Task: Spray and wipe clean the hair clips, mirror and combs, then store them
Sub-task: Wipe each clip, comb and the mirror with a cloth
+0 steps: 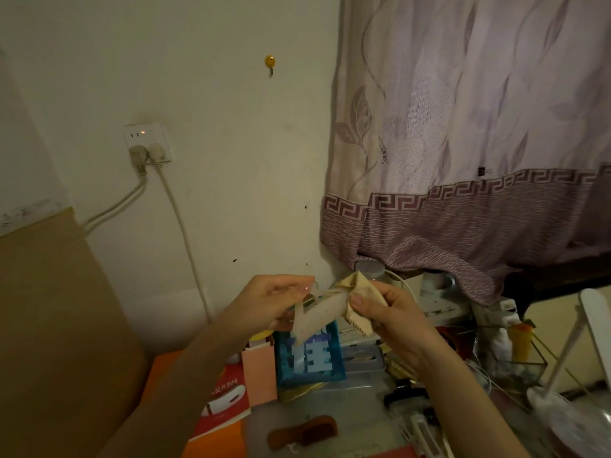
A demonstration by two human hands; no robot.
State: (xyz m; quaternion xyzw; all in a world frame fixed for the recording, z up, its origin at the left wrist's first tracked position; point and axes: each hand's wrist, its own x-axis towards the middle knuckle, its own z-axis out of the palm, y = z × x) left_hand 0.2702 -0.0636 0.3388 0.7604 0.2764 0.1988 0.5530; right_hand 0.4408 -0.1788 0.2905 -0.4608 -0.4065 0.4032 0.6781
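At six o'clock, nearest on the cluttered tabletop (360, 421), a brown wooden comb (302, 432) is seen lying, not yet stored; much wiping is judged left. Above it, a beige cloth (325, 314) is pinched at either end by the left hand (274, 300) and right hand (388, 314), both raised. Whether a clip is wrapped inside cannot be told. At one o'clock, a mauve patterned curtain (463, 143) hangs.

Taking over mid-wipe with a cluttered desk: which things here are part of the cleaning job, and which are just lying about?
Job:
cloth, held between left hand and right hand
brown comb
black hair clip

Lying about:
blue packet
red booklet
pink card
white desk lamp
yellow wall hook
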